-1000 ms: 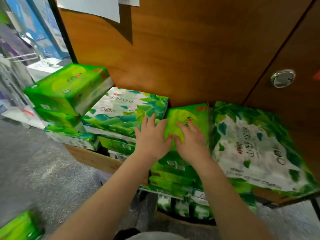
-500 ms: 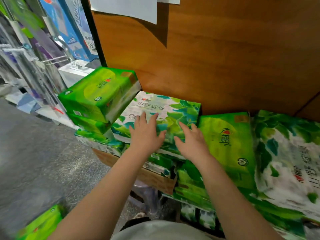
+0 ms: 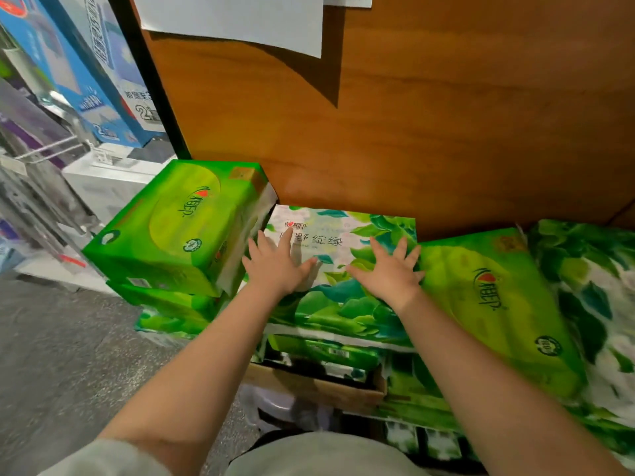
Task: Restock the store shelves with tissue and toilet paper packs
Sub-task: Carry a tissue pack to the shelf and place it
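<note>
Hands, left point(image 3: 278, 266) and right point(image 3: 390, 273), fingers spread, press leaf-print tissue pack point(image 3: 343, 297) (printed "野绽绿").

A white pack with green leaf print point(image 3: 343, 269) lies flat against the wooden panel, on top of other green packs. A bright green pack point(image 3: 178, 221) sits tilted just to its left, topping a stack. Another bright green pack point(image 3: 494, 304) slopes on its right, beside a leaf-print pack point(image 3: 591, 304).
</note>
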